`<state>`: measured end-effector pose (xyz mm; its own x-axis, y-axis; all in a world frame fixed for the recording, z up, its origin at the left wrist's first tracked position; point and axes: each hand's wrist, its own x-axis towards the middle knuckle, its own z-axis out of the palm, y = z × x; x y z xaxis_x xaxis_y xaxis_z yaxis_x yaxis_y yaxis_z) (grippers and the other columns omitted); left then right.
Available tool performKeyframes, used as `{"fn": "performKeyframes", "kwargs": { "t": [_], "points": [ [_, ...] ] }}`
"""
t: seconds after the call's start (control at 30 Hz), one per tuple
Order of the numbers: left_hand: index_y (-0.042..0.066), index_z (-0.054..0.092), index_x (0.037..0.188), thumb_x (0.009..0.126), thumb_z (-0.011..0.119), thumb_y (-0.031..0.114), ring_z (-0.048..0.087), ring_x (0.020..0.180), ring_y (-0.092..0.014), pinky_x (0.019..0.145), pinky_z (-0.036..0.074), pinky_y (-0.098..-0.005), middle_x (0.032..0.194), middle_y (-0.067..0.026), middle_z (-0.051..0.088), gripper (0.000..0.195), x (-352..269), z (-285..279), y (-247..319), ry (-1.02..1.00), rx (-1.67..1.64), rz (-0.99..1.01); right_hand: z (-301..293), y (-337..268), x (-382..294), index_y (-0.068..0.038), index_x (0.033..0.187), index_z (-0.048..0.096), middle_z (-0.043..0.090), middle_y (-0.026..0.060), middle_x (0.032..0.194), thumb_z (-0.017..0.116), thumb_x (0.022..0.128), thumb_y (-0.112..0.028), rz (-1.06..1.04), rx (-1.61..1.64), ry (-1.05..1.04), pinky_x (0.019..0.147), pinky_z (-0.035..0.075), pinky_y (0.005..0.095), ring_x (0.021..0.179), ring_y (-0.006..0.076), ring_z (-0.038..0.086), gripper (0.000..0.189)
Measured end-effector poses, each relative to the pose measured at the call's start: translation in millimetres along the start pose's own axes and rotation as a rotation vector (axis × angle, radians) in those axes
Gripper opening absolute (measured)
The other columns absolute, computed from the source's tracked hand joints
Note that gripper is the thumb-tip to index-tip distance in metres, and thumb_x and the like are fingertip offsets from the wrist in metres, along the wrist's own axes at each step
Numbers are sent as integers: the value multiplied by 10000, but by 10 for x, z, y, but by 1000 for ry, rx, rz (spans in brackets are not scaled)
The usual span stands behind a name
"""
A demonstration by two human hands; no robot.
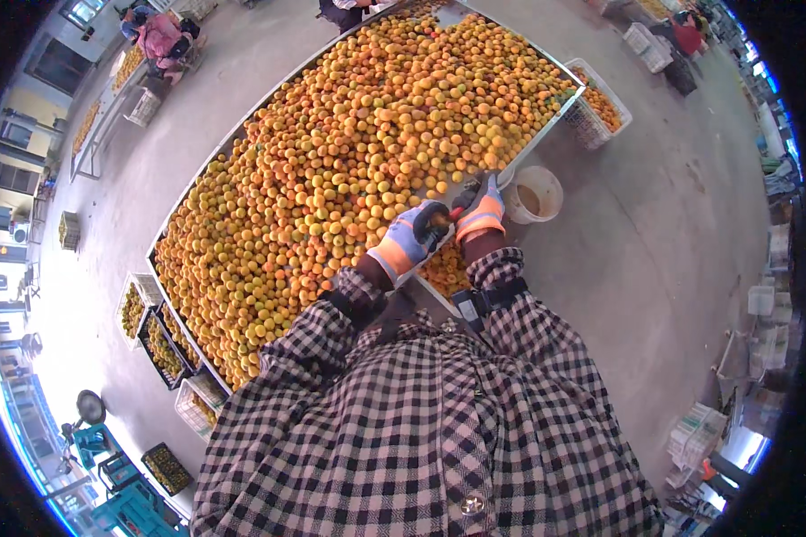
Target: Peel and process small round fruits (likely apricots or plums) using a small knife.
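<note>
Both my hands wear orange and pale-blue work gloves with dark palms, and they meet over the near right edge of a metal table (pixel 537 137). My left hand (pixel 413 235) curls around an orange-brown fruit (pixel 438 219), apparently an apricot, mostly hidden by the fingers. In my right hand (pixel 481 207) is a small red object (pixel 455 213), perhaps a tool handle; the rest of it is covered. Heaped apricots (pixel 349 168) spread across the table beyond my hands. Below my wrists, a container holds split apricots (pixel 445 270).
A whitish bucket (pixel 536 194) stands right of my right hand. A crate of orange fruit (pixel 598 104) sits by the table's far right corner. Fruit-filled crates (pixel 164 346) line the left side. A person (pixel 161 37) sits at another table; a teal vehicle (pixel 124 493) stands lower left.
</note>
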<state>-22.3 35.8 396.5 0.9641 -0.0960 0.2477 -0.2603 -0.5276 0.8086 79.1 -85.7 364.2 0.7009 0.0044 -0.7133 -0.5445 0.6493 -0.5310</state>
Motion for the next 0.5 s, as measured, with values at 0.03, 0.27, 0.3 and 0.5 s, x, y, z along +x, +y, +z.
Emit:
{"fn": "performKeyframes", "kwargs": {
  "t": [0.03,0.27,0.3,0.5],
  "points": [
    [42,554,1023,791,609,141,588,873,-337,751,466,-372,940,-151,609,258,3,-30,-60,10,17,12,35,46,36,-122,1115,546,593,48,1057,422,893,-480,3,-15,2,583,465,434,855,257,586,439],
    [39,548,1041,799,580,114,587,904,-348,757,467,-360,931,-168,608,255,41,-263,-293,-22,-89,-77,259,280,46,-145,1231,496,530,32,1240,284,944,-404,140,81,-87,838,421,446,1077,249,514,441],
    [39,546,1044,803,573,114,586,906,-350,759,467,-362,931,-172,607,254,45,-290,-299,-10,-90,-70,282,319,45,-145,1237,493,524,30,1249,282,944,-408,155,86,-84,863,403,440,1096,243,499,446],
    [48,544,1017,817,600,153,577,877,-365,727,457,-381,925,-170,597,232,51,-200,-568,120,-144,-171,427,423,261,-129,1236,496,519,24,1253,325,932,-432,151,225,-153,893,388,420,1102,220,492,462]
  ]
}}
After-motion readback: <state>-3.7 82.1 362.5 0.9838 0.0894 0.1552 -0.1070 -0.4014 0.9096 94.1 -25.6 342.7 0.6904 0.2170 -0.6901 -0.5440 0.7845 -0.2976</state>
